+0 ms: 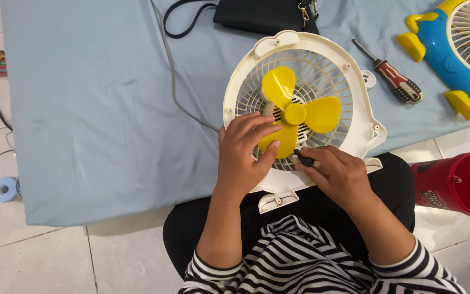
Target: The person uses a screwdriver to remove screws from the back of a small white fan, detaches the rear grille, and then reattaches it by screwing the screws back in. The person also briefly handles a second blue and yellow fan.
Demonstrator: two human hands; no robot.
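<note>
Your left hand (pixel 244 152) lies across the lower left of the fan (pixel 300 109), fingers curled over the bottom yellow blade (pixel 278 142) and thumb pressing up from below, so it is pinched shut on that blade. By the look of it, this keeps the propeller from turning while the other hand works.

Your right hand (pixel 337 173) sits at the fan's lower right edge, fingers closed around a small dark tool (pixel 304 159). Only its short black end shows, so you cannot tell what kind of tool it is. That end points up and to the left, toward the yellow hub (pixel 295 114), and the tool's long axis runs on the same diagonal from your right palm toward the fan's centre.

The fan lies flat on its back, half on the blue cloth (pixel 93 109) and half over your lap, with the open grille facing up. Its front cover is off, which leaves the three blades bare to your fingers. Its foot tab (pixel 276 200) points toward you and its top handle away from you.

Just right of the fan lies a screwdriver (pixel 394 77) with a red and black handle, its tip angled up and left. Farther right is a blue and yellow fan (pixel 463 49). Above the fan sits a black bag (pixel 262 15), and below right of it a red tub (pixel 463 185).
</note>
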